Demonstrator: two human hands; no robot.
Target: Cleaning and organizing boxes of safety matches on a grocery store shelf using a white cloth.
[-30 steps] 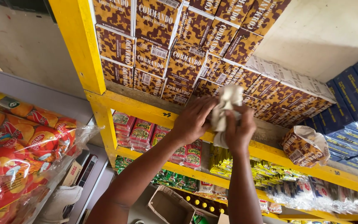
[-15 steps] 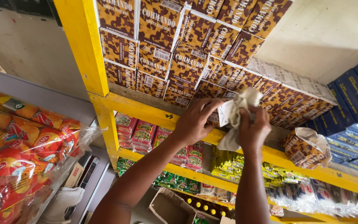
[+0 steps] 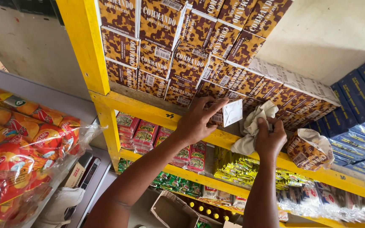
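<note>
Both arms raised; left hand (image 3: 197, 122) splayed; right hand (image 3: 270, 139) seemingly clenched.

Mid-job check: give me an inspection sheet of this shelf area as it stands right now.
Surface: yellow shelf, painted, scuffed.
Job's things: small brown box, tilted, at shelf edge; pale cloth, bunched.
Clutter: stacked brown patterned boxes; torn paper-wrapped pack; blue cartons.
Grippers: left hand holds the small box; right hand grips the cloth.
Cables: nothing seen.
Surroundings: red sachets below; bagged orange packets at left.
</note>
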